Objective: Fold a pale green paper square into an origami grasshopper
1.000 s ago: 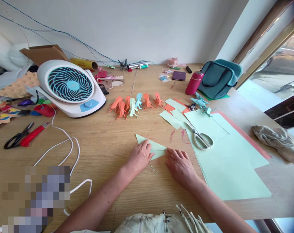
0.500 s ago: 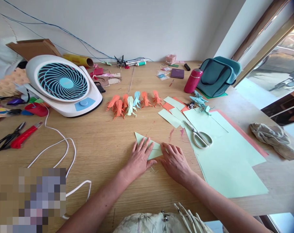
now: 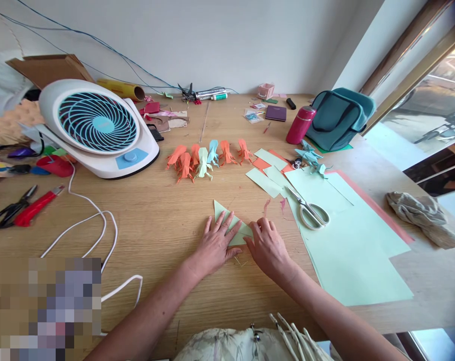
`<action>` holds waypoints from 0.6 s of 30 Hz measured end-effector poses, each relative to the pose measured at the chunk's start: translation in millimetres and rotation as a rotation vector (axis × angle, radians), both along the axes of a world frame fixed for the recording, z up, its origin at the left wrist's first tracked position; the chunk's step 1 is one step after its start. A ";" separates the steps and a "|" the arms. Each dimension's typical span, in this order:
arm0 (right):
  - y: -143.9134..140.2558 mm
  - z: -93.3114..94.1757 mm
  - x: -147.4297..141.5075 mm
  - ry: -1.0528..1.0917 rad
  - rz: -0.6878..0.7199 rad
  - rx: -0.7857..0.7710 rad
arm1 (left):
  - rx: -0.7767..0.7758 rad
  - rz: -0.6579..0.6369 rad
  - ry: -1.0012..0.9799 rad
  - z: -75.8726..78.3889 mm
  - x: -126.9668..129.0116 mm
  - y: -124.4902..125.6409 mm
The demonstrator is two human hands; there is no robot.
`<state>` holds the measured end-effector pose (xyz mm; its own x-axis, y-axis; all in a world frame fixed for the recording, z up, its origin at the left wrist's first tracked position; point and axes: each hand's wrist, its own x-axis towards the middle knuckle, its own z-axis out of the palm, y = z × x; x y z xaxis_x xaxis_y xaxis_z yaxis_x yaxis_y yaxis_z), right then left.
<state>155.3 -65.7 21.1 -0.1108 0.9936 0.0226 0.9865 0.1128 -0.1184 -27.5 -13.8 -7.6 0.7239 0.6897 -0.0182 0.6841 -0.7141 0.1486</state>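
A light green folded piece of paper (image 3: 235, 237), triangular in outline, lies on the wooden table in front of me. My left hand (image 3: 216, 244) presses flat on its left part with fingers spread. At the right corner, my right hand (image 3: 268, 244) has its fingers curled in, thumb and index finger closed on the paper's tip. The fingers partly hide the paper. Past my right hand, white-handled scissors (image 3: 310, 213) rest on large light green sheets (image 3: 357, 260).
Several folded paper figures (image 3: 203, 164) stand beyond my hands, with cut paper pieces (image 3: 264, 181) to their right. A white fan (image 3: 99, 125), a red cutter (image 3: 37, 206) and black scissors (image 3: 11, 210) are at left. A pink bottle (image 3: 300, 124) and teal bag (image 3: 338, 120) stand at the back right.
My right hand's fingers have curled in more at the paper's right corner. The left hand stays flat on the paper. The view has shifted slightly.
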 end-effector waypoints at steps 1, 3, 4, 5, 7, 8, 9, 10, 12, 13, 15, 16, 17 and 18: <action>2.6 1.2 -0.5 0.025 -0.044 -0.017 | 0.000 0.001 -0.002 0.3 0.1 -0.3; 6.7 3.3 -0.7 0.114 -0.170 -0.068 | -0.003 0.004 0.002 1.5 0.3 -0.8; 8.2 4.2 -0.3 0.169 -0.234 -0.101 | -0.007 0.005 0.007 2.2 0.5 -1.1; 9.6 4.7 0.6 0.223 -0.280 -0.130 | -0.013 0.008 0.010 2.9 0.7 -1.3; 12.4 4.9 3.9 0.295 -0.293 -0.160 | -0.022 0.014 0.007 4.0 1.2 -1.8; 14.0 4.5 6.1 0.329 -0.279 -0.166 | -0.024 0.016 0.001 4.2 1.5 -2.0; 15.7 3.8 8.4 0.373 -0.261 -0.174 | -0.024 0.018 -0.007 4.2 1.7 -2.2; 17.5 3.1 10.8 0.420 -0.244 -0.181 | -0.025 0.020 -0.017 3.9 1.9 -2.4; 21.3 2.0 15.0 0.521 -0.221 -0.186 | -0.030 0.038 -0.056 2.9 1.6 -2.1; 23.2 1.7 16.7 0.573 -0.215 -0.186 | -0.031 0.057 -0.097 2.1 1.0 -1.5; 26.9 2.1 19.0 0.683 -0.206 -0.185 | -0.019 0.116 -0.251 0.5 -1.1 1.3; 28.9 2.4 19.5 0.740 -0.201 -0.188 | -0.007 0.160 -0.364 -0.3 -2.6 3.5; 31.0 2.6 19.7 0.797 -0.194 -0.193 | -0.001 0.213 -0.492 -1.1 -4.2 6.2; 33.1 2.5 19.5 0.853 -0.184 -0.199 | -0.013 0.273 -0.625 -1.9 -5.9 9.4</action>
